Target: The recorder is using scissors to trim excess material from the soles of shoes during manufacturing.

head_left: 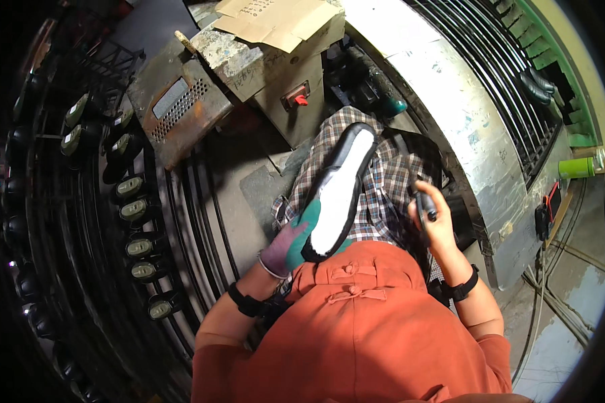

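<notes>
Orange shirt cloth (356, 329) fills the foreground. Beyond it, over checked cloth (390, 185) on the lap, a black shoe (339, 195) shows its white underside; the gloved left hand (299, 238) clasps its near end. Apart, rightward, the bare right hand (435, 218) curls round a dark tool (425, 207).

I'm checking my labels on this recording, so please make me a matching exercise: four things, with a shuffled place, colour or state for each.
1. Left hand
2. Right hand
3. Shoe
4. Cardboard

A. lying on a boxy grey unit
B. bare, holding a dark object
C. black, with a large white surface
D. gloved in green and purple

Pairs: 1-D; 2-B; 3-C; 4-A
</notes>
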The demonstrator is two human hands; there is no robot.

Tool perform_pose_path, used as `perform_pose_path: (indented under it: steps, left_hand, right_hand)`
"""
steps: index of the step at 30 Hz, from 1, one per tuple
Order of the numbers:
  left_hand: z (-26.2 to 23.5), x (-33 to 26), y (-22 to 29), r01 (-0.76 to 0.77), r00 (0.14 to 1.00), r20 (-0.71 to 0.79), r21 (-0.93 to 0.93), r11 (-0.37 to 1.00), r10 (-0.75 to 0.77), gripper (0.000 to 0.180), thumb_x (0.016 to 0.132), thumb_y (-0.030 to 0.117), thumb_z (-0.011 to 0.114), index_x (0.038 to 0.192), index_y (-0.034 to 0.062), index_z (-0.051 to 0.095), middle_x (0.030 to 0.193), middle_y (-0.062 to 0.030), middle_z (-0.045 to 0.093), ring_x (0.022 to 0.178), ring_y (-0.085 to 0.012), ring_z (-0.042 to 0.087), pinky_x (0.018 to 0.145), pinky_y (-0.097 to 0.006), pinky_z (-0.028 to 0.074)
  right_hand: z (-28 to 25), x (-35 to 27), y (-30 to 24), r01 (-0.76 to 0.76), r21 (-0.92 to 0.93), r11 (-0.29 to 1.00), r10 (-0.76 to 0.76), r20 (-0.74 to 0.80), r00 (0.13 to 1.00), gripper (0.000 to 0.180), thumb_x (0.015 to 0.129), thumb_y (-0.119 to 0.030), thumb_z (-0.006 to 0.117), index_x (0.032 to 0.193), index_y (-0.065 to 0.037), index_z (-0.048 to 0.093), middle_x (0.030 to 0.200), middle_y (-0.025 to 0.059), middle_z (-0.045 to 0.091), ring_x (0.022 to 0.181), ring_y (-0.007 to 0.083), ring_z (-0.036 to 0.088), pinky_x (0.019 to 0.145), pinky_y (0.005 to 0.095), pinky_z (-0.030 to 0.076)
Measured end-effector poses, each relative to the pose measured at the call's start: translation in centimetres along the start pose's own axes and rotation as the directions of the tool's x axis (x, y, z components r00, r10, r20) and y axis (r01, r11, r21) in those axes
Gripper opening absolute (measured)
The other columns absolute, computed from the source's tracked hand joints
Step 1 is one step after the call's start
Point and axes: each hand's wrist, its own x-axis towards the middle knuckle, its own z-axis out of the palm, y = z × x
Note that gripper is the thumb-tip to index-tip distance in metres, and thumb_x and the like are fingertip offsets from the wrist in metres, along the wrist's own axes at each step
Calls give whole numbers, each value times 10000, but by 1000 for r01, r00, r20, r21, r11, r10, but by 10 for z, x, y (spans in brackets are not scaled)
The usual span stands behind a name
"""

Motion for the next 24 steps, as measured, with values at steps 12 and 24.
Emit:
perform_pose_path:
  steps: [12,24]
  left_hand:
    - [79,-6,5,-27,969,-210,441,897,133,815,991,206,570,1551,46,0,1513,-135,339,1353,-185,400,1112,-333,342]
    - [63,-73,-14,-457,771,-338,296,839,540,574,836,8,700,1356,-7,457,1267,-127,561,1106,-215,601,967,-329,495]
  right_hand:
    - [47,1,9,-378,400,835,234,364,902,488,915,-155,669,1340,-108,433,778,-38,510,572,43,409,507,197,317]
    - [87,34,-13,-97,44,994,63,496,866,458,901,-130,676,1316,-123,484,806,-35,547,570,33,456,493,185,345]
